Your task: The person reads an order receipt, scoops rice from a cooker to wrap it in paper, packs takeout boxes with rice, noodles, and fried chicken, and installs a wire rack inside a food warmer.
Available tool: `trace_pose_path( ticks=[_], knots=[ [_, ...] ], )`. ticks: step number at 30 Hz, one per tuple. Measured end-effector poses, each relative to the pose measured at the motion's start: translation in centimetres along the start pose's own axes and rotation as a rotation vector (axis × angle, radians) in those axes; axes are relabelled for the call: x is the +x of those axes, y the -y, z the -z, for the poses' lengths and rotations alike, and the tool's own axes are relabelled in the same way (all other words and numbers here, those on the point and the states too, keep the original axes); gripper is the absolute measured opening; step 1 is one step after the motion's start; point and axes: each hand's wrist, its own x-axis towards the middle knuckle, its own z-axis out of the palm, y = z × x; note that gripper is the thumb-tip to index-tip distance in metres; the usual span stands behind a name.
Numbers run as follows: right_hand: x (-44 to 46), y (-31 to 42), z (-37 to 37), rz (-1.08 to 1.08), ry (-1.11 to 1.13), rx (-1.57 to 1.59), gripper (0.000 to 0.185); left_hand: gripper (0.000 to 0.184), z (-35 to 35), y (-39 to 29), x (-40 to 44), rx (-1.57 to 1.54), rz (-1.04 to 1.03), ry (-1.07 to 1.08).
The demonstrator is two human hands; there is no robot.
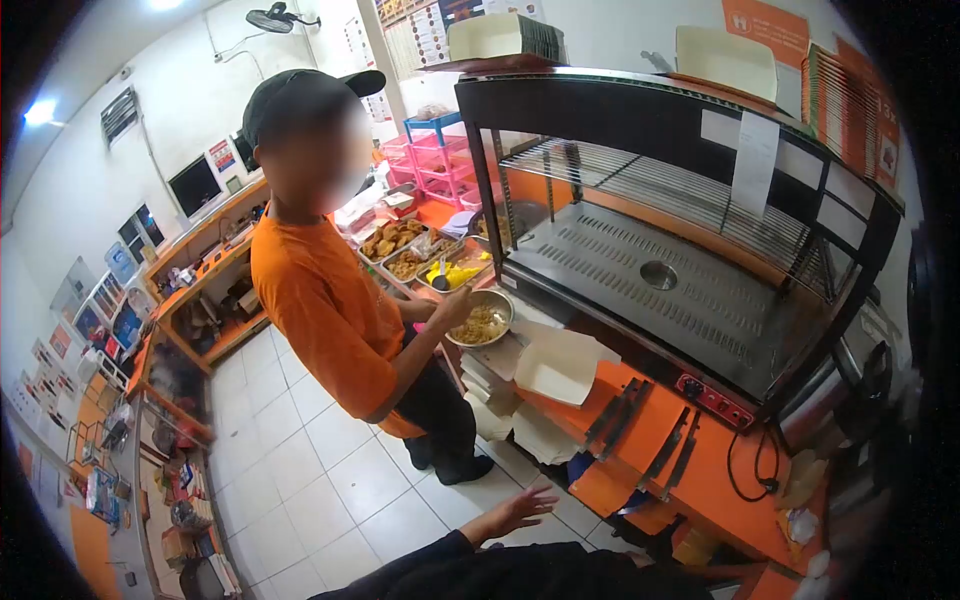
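Nearest, the wearer's left hand (513,511) extends from a black cloth sleeve (420,568), palm low and fingers spread apart, gripping nothing visible; the right hand is out of view, so its state cannot be told. Closest to it, to the right, is a smooth orange counter (717,472) with slim, dark, tong-like utensils (667,452) lying along it.

Farther along the counter's left end sits an open cream paperboard box (556,368) with slanted walls, well apart from the left hand. Just beyond it, a round, shiny metal bowl (509,312) holds loose, yellowish-brown food (477,326). A co-worker in an orange shirt (318,312) has a hand (449,309) at its rim.

As far as shows, the food is in the bowl and the box is shaped and open; how much work is left cannot be judged.

Right of the bowl stands a dark-framed warming cabinet (620,292) with a slotted metal floor. Farthest lie rough, golden-brown fried pieces (392,239) and pink plastic baskets (441,172).
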Motion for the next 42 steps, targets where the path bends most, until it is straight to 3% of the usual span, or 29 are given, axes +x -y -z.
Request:
trace_pose_path(
  ticks=[4, 10, 12, 16, 18, 20, 23, 25, 26, 28, 30, 31, 33, 35, 37, 40, 41, 42],
  knots=[
    [1.9, -2.5, -2.0, 0.012, 0.048, 0.125, 0.042, 0.067, 9.3, 12.6, 0.7, 0.598, 0.241, -0.199],
    [6.6, -1.1, -2.6, 0.210, -0.152, 0.128, 0.037, 0.062, 10.3, 16.8, -0.3, 0.816, 0.261, -0.078],
    [8.5, 0.5, -2.1, 0.283, -0.276, 0.095, 0.036, 0.061, 10.5, 16.2, -0.4, 0.802, 0.239, -0.067],
    [0.5, 10.4, 9.2, 0.205, -0.466, 0.160, 0.027, 0.055, 10.5, 12.4, 0.3, 0.676, 0.111, -0.183],
    [-2.4, 12.8, 12.9, 0.264, -0.762, 0.319, 0.025, 0.050, 9.7, 9.5, 0.6, 0.609, 0.040, -0.261],
    [-7.1, 15.6, 17.6, 0.229, -0.878, 0.197, 0.025, 0.048, 8.6, 6.2, 1.3, 0.563, -0.002, -0.332],
    [-4.5, 14.3, 19.7, 0.245, -1.093, -0.067, 0.026, 0.045, 9.5, 2.1, 4.8, 0.659, -0.131, -0.400],
    [-4.3, 16.1, 22.8, 0.168, -1.141, -0.060, 0.028, 0.042, 11.1, 0.7, 7.8, 0.670, -0.364, -0.360],
    [-3.4, 16.5, 23.9, 0.117, -1.169, -0.053, 0.031, 0.041, 8.2, -2.4, 7.5, 0.708, -0.346, -0.368],
    [-0.1, 15.7, 25.3, 0.107, -1.088, -0.022, 0.037, 0.042, 5.3, -5.4, 7.9, 0.658, -0.359, -0.367],
    [6.0, 13.3, 24.2, -0.048, -0.965, -0.325, 0.044, 0.043, 2.1, -7.2, 8.4, 0.569, -0.396, -0.306],
    [4.2, 13.6, 24.6, 0.003, -0.989, -0.086, 0.045, 0.044, 1.1, -7.3, 8.1, 0.581, -0.396, -0.294],
    [-1.0, 15.5, 25.1, 0.062, -1.132, 0.065, 0.045, 0.043, 1.8, -5.8, 9.3, 0.545, -0.377, -0.218],
    [-3.2, 16.2, 22.8, 0.093, -1.423, -0.053, 0.039, 0.040, 0.6, -4.7, 9.4, 0.517, -0.312, -0.200],
    [-4.7, 15.9, 19.5, 0.124, -1.459, -0.026, 0.031, 0.035, 0.9, -3.7, 10.3, 0.578, -0.296, -0.092],
    [-7.4, 14.2, 11.5, 0.078, -1.039, 0.023, 0.021, 0.034, 1.1, -1.7, 12.3, 0.546, -0.269, -0.013],
    [-7.9, 13.0, 7.9, 0.010, -0.917, -0.046, 0.017, 0.038, 1.0, -1.5, 13.1, 0.542, -0.252, 0.022],
    [-9.8, 12.0, 4.6, -0.031, -0.822, 0.050, 0.021, 0.058, -0.4, -1.4, 13.5, 0.571, -0.235, 0.030]
  ],
)
